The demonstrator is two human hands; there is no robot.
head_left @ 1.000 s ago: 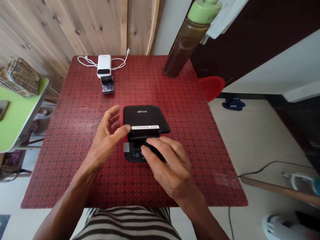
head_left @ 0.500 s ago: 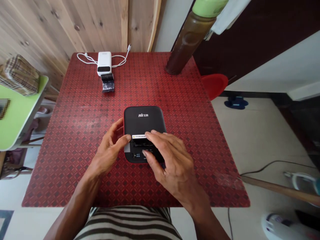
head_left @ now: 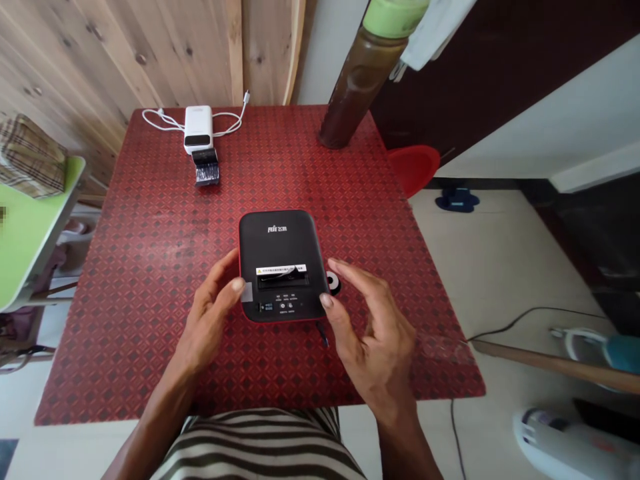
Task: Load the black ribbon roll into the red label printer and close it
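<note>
Black device (head_left: 280,250), long axis fore-and-aft, buttons (head_left: 286,306) nearest

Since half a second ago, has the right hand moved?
Yes, rightward: against the white power bank on the table, the right hand has shifted from over the black device to its right edge.

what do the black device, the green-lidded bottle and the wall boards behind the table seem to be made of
Black device: probably moulded plastic, matt, from its smooth shell and rounded corners. Green-lidded bottle: body glossy and seemingly see-through brown near the top, likely plastic, though glass is possible. Wall boards: wood or a wood-look surface, low sheen, showing knots and grain.
</note>
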